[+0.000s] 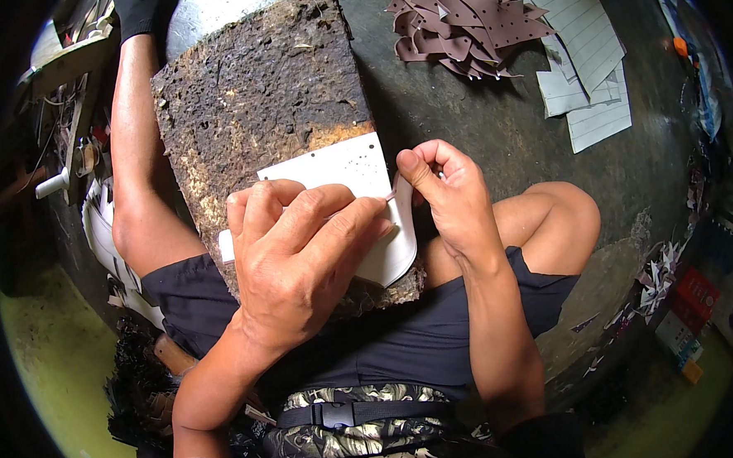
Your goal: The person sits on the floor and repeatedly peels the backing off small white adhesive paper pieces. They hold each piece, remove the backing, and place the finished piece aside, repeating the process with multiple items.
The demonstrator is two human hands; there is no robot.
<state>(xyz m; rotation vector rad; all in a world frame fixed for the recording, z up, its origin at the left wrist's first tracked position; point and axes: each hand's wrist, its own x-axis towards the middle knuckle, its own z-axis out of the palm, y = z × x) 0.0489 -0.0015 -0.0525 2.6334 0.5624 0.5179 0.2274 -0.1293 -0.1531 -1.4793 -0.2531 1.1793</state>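
Note:
A white, smooth sheet piece (362,164) with a rounded corner and a few small dark holes lies on a rough, dark, worn board (258,82) across my lap. My left hand (295,246) rests over the sheet with its fingers bent; thumb and forefinger come together at the sheet's right part. Just right of that edge, my right hand (455,196) pinches a narrow pale strip (399,189) between thumb and forefinger. The strip runs along the sheet's edge toward my left fingertips. What lies under my left palm is hidden.
A heap of brown, perforated cut pieces (468,23) lies on the dark floor beyond the board. White lined sheets (590,75) are at the far right. Scraps (658,277) and a red packet (694,300) lie at the right rim. My bent legs flank the board.

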